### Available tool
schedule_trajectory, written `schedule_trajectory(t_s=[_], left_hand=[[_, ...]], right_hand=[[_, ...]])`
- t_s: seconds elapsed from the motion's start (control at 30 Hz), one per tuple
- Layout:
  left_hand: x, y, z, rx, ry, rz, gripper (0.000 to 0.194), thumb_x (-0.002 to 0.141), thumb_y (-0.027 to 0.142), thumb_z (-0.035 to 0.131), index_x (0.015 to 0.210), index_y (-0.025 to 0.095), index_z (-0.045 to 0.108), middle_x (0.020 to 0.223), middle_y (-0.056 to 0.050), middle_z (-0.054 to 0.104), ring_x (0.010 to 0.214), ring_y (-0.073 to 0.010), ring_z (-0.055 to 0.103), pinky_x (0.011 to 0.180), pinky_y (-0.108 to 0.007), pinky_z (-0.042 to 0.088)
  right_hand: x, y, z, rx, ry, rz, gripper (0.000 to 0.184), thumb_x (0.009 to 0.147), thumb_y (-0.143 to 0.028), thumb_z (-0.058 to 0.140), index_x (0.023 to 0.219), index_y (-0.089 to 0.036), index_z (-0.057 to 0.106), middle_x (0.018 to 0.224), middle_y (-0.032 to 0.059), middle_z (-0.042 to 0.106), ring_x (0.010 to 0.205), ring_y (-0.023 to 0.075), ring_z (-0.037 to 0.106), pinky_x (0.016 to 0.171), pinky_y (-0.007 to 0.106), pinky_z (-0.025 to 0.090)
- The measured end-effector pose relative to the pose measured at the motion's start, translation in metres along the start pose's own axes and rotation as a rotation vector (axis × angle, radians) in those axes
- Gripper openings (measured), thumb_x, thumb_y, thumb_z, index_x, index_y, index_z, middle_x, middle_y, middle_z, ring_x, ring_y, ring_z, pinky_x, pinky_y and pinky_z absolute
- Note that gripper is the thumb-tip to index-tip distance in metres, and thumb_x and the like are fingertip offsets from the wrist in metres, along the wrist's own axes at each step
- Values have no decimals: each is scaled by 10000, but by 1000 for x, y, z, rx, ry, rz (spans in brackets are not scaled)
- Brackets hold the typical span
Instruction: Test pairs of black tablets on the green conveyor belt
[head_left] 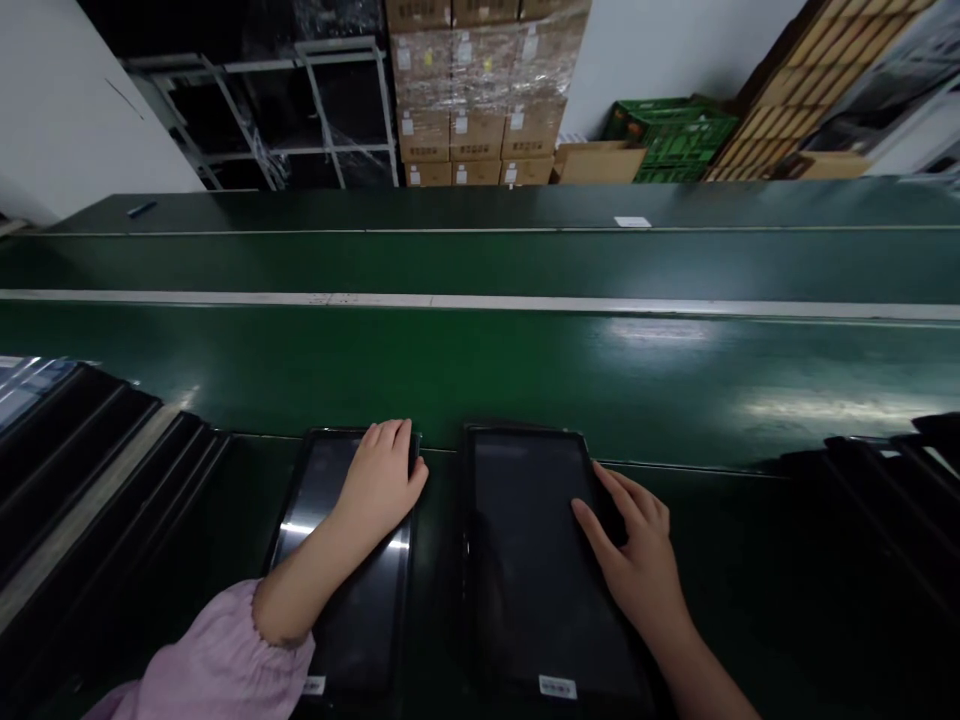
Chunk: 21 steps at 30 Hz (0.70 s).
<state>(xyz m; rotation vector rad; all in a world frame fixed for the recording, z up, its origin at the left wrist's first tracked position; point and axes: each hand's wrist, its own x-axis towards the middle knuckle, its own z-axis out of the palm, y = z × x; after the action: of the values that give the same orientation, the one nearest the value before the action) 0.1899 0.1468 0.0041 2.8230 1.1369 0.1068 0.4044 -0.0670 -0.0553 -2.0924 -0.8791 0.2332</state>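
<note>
**Two-Handed Contact at the Workstation**

1. Panels. A left glass-faced panel (pixel 361 615) and a right glass-faced panel (pixel 525 570) lie flat and side by side on a dark work surface (pixel 442 600), with their far edges along the near edge of a green conveyor belt (pixel 480 370). A narrow gap separates them. Each panel carries a small white label (pixel 557 687) at its near edge.

2. Hands. The left hand (pixel 379 485) is in a narrow, cupped position over the far right corner of the left panel, with the fingers curving over its edge. A pink gathered sleeve (pixel 225 650) covers the forearm above the wrist. The right hand (pixel 634 560) is spread wide on the right edge of the right panel, with the thumb on the glass. Whether either hand is gripping or only resting cannot be determined.

3. Adjacent items. Overlapping black panels (pixel 67 470) lie to the left, and similar dark panels (pixel 885 510) lie to the right. A white strip (pixel 480 300) runs along the belt.

4. Containers. Taped cardboard cartons (pixel 476 90) stand stacked beyond the belt, beside green plastic crates (pixel 671 135) and an open-looking tan cardboard box (pixel 596 162). The contents of all three cannot be seen. A metal rack (pixel 259 120) wrapped in clear plastic stands to the left of the cartons
</note>
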Motion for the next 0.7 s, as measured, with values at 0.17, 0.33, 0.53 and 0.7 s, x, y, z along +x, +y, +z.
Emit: schedule_trajectory(t_s=[0.17, 0.33, 0.53, 0.7], left_hand=[[3, -3, 5, 5, 94, 1, 521, 919, 264, 469, 1335, -17, 607, 1312, -224, 658, 1236, -359, 607, 1090, -491, 478], [8, -2, 10, 14, 157, 16, 483, 871, 191, 495, 1254, -64, 644, 1242, -262, 681, 1174, -385, 635, 1050, -531, 506], [-19, 29, 9, 43, 184, 135, 376, 959, 150, 411, 1138, 93, 737, 1460, -213, 560, 1435, -415, 416, 1112, -722, 366], [-43, 48, 8, -116, 74, 177, 415, 1006, 152, 342, 1088, 90, 744, 1467, -156, 574, 1479, -352, 365, 1136, -644, 418]], right_hand=[[6, 1, 3, -25, 32, -64, 589, 942, -668, 495, 1365, -268, 578, 1353, 92, 586, 1273, 319, 474, 1044, 542, 439], [4, 1, 3, -51, 47, -60, 548, 941, -659, 524, 1316, -265, 596, 1334, 100, 596, 1262, 329, 487, 995, 542, 477], [6, 1, 5, -46, 59, -60, 523, 949, -653, 507, 1314, -286, 586, 1403, 86, 555, 1311, 337, 453, 1045, 583, 444], [5, 2, 11, -59, 72, -42, 510, 974, -631, 451, 1343, -296, 557, 1538, 87, 422, 1471, 375, 264, 1115, 662, 341]])
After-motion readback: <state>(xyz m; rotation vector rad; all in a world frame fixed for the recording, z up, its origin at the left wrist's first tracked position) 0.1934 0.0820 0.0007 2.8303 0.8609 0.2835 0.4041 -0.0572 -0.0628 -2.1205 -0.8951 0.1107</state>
